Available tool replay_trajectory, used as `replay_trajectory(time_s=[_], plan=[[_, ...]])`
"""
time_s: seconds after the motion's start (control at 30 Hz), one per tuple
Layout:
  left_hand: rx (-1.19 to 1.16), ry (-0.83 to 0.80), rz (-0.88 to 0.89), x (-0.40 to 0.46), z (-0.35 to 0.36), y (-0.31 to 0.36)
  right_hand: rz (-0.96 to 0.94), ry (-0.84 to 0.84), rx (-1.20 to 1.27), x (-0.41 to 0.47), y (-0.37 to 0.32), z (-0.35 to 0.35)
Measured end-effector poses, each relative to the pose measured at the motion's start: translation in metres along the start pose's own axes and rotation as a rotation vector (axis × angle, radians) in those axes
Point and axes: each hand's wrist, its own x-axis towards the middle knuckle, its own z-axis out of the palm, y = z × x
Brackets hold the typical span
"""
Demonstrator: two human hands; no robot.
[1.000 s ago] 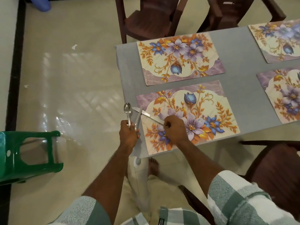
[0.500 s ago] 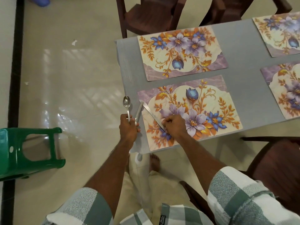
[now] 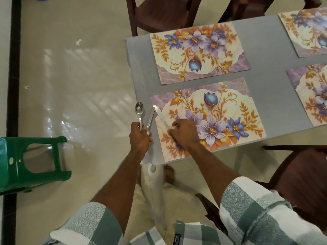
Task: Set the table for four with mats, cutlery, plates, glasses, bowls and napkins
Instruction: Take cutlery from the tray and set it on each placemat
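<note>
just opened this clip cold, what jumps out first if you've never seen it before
The bright floral placemats on the grey table draw the eye first, four in view and no plates on them. On the nearest placemat, the right hand sets down a table knife along its left edge. Beside it the left hand holds a spoon and another piece of cutlery upright, and a green plastic stool stands on the floor at far left.

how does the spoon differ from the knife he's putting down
The spoon is held upright in the left hand, off the mat; the knife lies slanted along the left edge of the near mat, its handle end at the right hand. The spoon ends in a rounded bowl; the knife ends in a long flat blade. Both are plain silver metal.
</note>
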Motion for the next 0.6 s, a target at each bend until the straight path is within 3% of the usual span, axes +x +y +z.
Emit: replay_trajectory(time_s=[0.17,0.6], plan=[[0.017,0.021,0.012,0.003,-0.003,0.003,-0.059,-0.008,-0.234,-0.003,-0.015,0.01],[-0.077,-0.046,0.027,-0.004,-0.001,0.021,0.057,0.004,-0.123,-0.02,-0.011,0.039]])
